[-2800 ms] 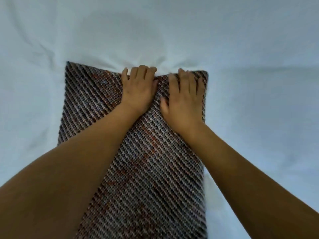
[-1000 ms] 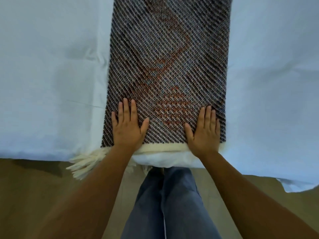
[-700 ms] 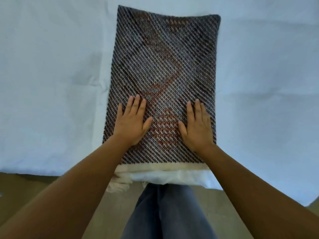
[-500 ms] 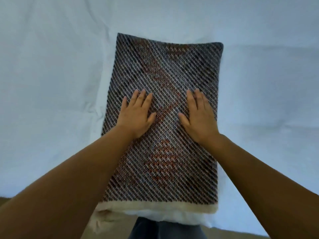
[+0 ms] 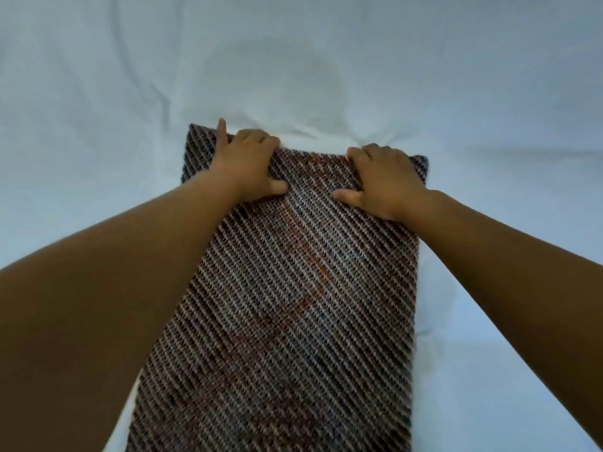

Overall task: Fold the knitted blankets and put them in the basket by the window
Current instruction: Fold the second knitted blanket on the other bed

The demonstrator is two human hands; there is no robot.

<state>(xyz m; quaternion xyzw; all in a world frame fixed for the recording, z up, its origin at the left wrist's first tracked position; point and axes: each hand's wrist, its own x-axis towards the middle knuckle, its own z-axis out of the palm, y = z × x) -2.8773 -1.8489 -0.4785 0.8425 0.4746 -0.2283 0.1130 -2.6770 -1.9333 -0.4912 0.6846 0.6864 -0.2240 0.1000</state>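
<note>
Blanket (image 5: 293,288) (near end cropped) under hands

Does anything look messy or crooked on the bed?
Only a little. The white sheet is bunched into wrinkles just past the far edge of the knitted blanket, between the left hand and right hand. The blanket itself lies flat and looks neatly folded; no damage shows.

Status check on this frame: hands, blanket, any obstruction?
Left hand and right hand curled over far edge of knitted blanket. Blanket lies as a long strip on white sheet. Basket not in view. Nothing in the way.
</note>
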